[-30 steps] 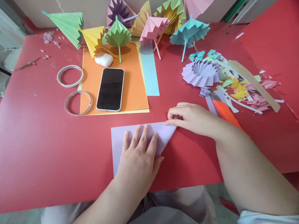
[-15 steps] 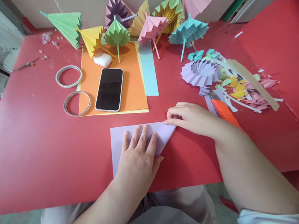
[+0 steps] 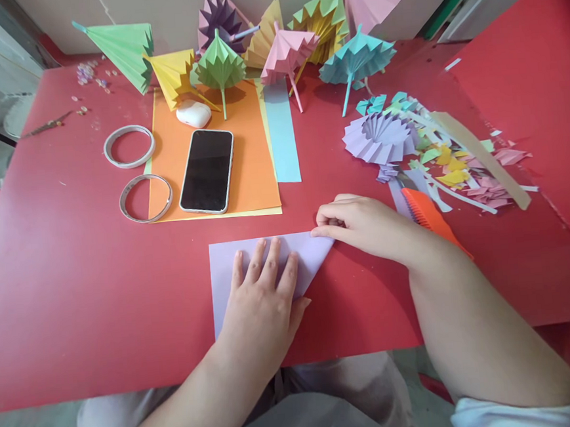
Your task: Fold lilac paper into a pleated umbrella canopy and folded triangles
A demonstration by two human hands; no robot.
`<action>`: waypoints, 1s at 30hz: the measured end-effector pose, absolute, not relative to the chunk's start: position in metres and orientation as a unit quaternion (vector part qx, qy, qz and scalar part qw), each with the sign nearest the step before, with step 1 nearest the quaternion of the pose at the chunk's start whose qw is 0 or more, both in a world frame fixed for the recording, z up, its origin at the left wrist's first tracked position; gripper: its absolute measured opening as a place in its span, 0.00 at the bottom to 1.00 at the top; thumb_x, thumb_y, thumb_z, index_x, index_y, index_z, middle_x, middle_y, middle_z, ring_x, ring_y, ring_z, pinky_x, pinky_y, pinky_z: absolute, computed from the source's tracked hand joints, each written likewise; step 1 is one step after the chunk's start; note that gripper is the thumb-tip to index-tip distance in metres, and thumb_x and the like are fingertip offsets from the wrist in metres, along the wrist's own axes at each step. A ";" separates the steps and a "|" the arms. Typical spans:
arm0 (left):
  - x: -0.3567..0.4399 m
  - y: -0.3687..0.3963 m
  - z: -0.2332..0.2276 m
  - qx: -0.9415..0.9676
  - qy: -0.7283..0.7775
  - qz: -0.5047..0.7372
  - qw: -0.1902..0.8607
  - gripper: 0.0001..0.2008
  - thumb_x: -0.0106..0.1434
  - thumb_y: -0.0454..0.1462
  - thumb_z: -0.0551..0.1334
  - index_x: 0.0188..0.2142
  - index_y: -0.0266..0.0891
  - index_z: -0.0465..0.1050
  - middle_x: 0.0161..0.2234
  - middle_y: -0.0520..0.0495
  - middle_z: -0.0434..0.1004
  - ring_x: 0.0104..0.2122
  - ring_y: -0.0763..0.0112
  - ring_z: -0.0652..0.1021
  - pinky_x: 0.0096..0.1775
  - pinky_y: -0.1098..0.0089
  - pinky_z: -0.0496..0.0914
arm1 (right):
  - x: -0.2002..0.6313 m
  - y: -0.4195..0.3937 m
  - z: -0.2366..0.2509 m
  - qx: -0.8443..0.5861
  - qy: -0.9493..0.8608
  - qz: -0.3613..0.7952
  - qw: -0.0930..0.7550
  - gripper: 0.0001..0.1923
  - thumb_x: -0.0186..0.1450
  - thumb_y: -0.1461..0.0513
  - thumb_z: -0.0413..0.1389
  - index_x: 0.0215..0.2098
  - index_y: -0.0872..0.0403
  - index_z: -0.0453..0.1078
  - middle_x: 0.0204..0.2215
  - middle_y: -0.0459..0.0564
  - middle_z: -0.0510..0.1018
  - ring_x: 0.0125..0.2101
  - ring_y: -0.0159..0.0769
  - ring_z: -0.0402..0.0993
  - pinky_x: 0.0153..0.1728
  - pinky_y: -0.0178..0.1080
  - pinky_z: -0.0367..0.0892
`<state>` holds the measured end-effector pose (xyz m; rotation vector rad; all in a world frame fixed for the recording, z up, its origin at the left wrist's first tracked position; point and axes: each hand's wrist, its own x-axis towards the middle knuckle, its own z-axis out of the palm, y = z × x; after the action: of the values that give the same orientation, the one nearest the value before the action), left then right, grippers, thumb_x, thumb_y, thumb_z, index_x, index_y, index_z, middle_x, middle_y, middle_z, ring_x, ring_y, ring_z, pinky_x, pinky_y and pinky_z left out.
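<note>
Lilac paper (image 3: 225,271), folded so that its right side runs to a point, lies flat at the near edge of the red table (image 3: 63,283), directly in front of the person. The table is the largest item in view and carries everything else.

An orange sheet (image 3: 253,157) lies beyond the lilac paper, toward the far side of the table, with a yellow sheet showing under its near edge. A black phone (image 3: 207,171) lies face up on the orange sheet, and a white earbud case (image 3: 193,113) sits just beyond the phone. A light blue strip (image 3: 281,135) lies along the right edge of the orange sheet.

A row of paper umbrellas (image 3: 220,64) in green, yellow, pink, purple and teal stands and leans along the far edge of the table. A folded lilac fan disc (image 3: 378,137) lies to the right, next to a pile of coloured paper scraps (image 3: 459,167). An orange comb-like tool (image 3: 430,212) lies just behind the right wrist.

Two tape rings (image 3: 129,145) lie left of the orange sheet, one nearer than the other.

The left hand (image 3: 265,300) rests palm down on the lilac paper with fingers spread, pressing it flat; it grips nothing. The right hand (image 3: 359,224) is curled, its fingertips pinching the pointed right corner of the lilac paper against the table.
</note>
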<state>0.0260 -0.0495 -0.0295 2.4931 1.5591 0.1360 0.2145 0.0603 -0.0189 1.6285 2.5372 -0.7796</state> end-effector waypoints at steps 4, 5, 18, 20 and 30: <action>0.026 -0.049 -0.030 0.844 0.525 0.046 0.101 0.21 0.66 0.41 0.51 0.56 0.35 0.61 0.60 0.37 0.59 0.59 0.51 0.60 0.54 0.46 0.60 | 0.213 0.060 -0.018 0.517 0.818 -0.251 0.014 0.19 0.63 0.48 0.47 0.21 0.51 0.61 0.21 0.46 0.67 0.26 0.35 0.65 0.26 0.36 0.57; 0.026 -0.048 -0.029 0.843 0.525 0.046 0.102 0.21 0.66 0.42 0.51 0.56 0.35 0.61 0.60 0.37 0.59 0.59 0.50 0.60 0.54 0.46 0.60 | 0.213 0.060 -0.018 0.517 0.818 -0.251 0.015 0.19 0.63 0.48 0.47 0.21 0.51 0.61 0.21 0.46 0.67 0.27 0.35 0.65 0.27 0.36 0.57; 0.026 -0.049 -0.029 0.844 0.525 0.046 0.105 0.21 0.66 0.41 0.51 0.56 0.34 0.61 0.59 0.36 0.59 0.59 0.50 0.59 0.54 0.46 0.60 | 0.212 0.060 -0.018 0.516 0.820 -0.246 0.021 0.19 0.64 0.49 0.45 0.21 0.51 0.60 0.21 0.46 0.67 0.28 0.36 0.65 0.27 0.36 0.56; 0.026 -0.049 -0.029 0.843 0.525 0.047 0.105 0.21 0.66 0.41 0.51 0.56 0.34 0.61 0.59 0.36 0.59 0.59 0.49 0.60 0.53 0.46 0.60 | 0.212 0.059 -0.018 0.511 0.824 -0.245 0.019 0.20 0.64 0.49 0.45 0.21 0.51 0.59 0.21 0.46 0.67 0.28 0.36 0.65 0.27 0.36 0.56; 0.027 -0.048 -0.029 0.840 0.529 0.044 0.110 0.21 0.66 0.41 0.52 0.55 0.35 0.62 0.58 0.35 0.61 0.59 0.49 0.60 0.53 0.45 0.61 | 0.212 0.060 -0.017 0.499 0.831 -0.245 0.017 0.20 0.65 0.49 0.44 0.21 0.51 0.57 0.20 0.46 0.67 0.30 0.37 0.65 0.27 0.36 0.56</action>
<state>0.0271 -0.0476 -0.0286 2.4703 1.5554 0.1293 0.2120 0.0599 -0.0172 1.5503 2.5843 -0.7619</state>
